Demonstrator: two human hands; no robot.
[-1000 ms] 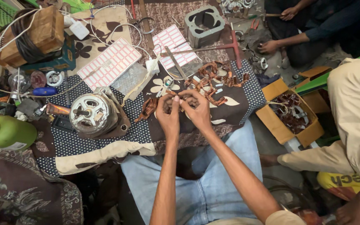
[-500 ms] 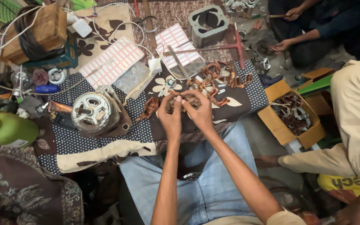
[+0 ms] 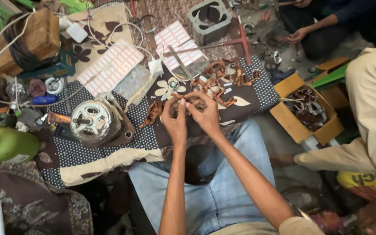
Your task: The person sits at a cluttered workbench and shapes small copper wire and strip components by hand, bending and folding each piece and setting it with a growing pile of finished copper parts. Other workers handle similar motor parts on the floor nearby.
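Forearms are stretched forward; left hand [image 3: 173, 122] and right hand [image 3: 205, 114] are met fingertip to fingertip, each grip pinched on a copper coil [image 3: 191, 103].

Both hands, left hand [image 3: 175, 119] and right hand [image 3: 205, 114], meet over the cloth [image 3: 109, 156], fingertips pinching what may be wire. The motor [image 3: 94, 122] sits to their left, coil scraps [image 3: 223, 80] behind, box [image 3: 305, 115] right.
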